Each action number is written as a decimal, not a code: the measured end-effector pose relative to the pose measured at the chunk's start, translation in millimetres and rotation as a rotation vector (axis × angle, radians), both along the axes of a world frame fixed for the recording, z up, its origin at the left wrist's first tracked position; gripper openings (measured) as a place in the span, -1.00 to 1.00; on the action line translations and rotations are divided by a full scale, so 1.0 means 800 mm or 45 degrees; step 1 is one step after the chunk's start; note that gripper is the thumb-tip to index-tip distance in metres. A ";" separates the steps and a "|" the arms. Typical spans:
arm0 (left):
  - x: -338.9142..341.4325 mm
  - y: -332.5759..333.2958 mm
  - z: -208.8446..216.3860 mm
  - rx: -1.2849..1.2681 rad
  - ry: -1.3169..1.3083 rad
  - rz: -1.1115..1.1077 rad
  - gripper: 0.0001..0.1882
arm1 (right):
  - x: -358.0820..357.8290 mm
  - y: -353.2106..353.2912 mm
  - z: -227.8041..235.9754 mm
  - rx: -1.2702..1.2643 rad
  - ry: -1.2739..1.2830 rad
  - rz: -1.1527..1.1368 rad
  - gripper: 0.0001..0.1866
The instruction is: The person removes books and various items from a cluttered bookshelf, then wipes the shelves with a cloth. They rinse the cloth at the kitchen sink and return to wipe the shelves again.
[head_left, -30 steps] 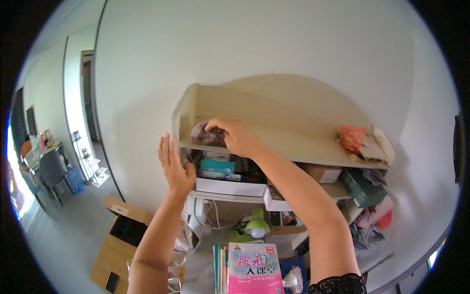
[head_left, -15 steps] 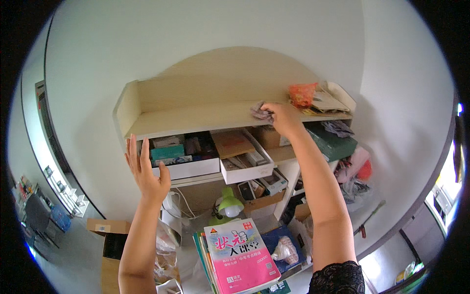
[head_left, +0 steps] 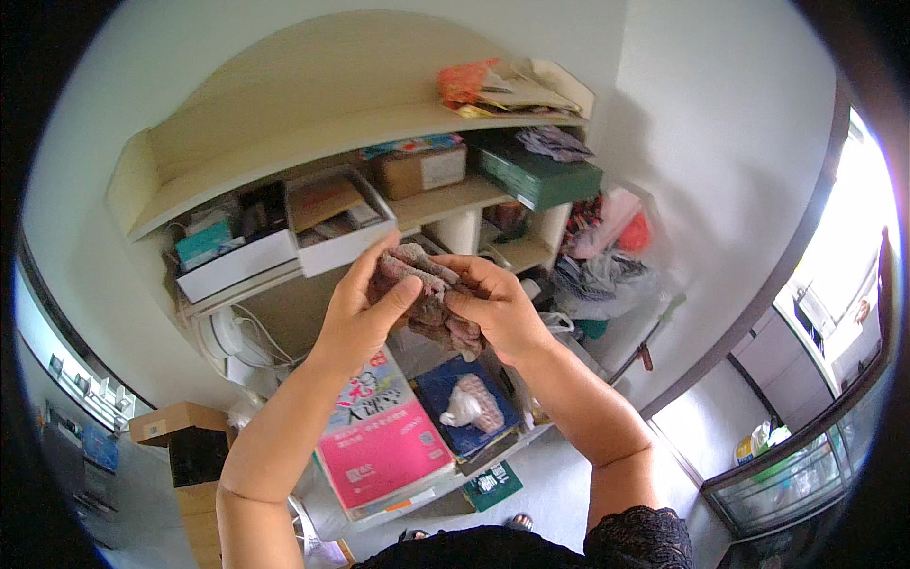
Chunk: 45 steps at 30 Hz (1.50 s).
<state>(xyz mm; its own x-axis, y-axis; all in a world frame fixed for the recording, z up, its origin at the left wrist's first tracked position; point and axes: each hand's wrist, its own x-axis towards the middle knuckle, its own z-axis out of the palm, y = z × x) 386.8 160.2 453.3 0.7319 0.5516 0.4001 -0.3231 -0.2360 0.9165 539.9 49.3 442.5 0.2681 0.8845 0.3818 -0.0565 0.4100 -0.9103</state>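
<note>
- Cloth (head_left: 428, 296), pinkish-brown and crumpled, sits mid-frame, held up in front of the shelves between both hands.
- Left hand (head_left: 365, 308) at 9 o'clock of the cloth: fingers curled over its top edge, thumb pressed into the front, pinching the fabric.
- Right hand (head_left: 493, 308) at 3 o'clock: thumb and fingers closed on the cloth's right side, the lower end hanging under the palm.
- Both forearms rise from the lower edge, hands just beside each other with the cloth bunched between.
- At 6 o'clock of the cloth, a pink book (head_left: 384, 446) lies flat; beside it a blue book (head_left: 464, 403) with a white thing on top.
- At 11 o'clock, 2 white trays (head_left: 284, 251) of clutter sit on a shelf.
- At 12 o'clock, a cardboard box (head_left: 417, 169); at 1 o'clock, a green box (head_left: 540, 175).
- Top shelf (head_left: 313, 142) is curved; an orange bag (head_left: 464, 83) and papers lie at its right end.
- At 3 o'clock, plastic bags (head_left: 607, 256) are heaped against the wall.
</note>
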 end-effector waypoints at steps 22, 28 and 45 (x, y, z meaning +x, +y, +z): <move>0.375 -0.126 -0.027 0.004 0.189 0.013 -0.55 | 0.406 -0.140 -0.034 -0.233 0.288 0.330 -0.41; 0.376 -0.066 0.036 0.523 0.219 0.623 -0.65 | 0.469 -0.102 0.034 0.130 -0.103 -0.134 -0.44; 0.437 0.103 0.109 1.345 0.267 1.898 -0.42 | 0.721 0.260 0.331 -0.070 -1.372 -0.476 -0.51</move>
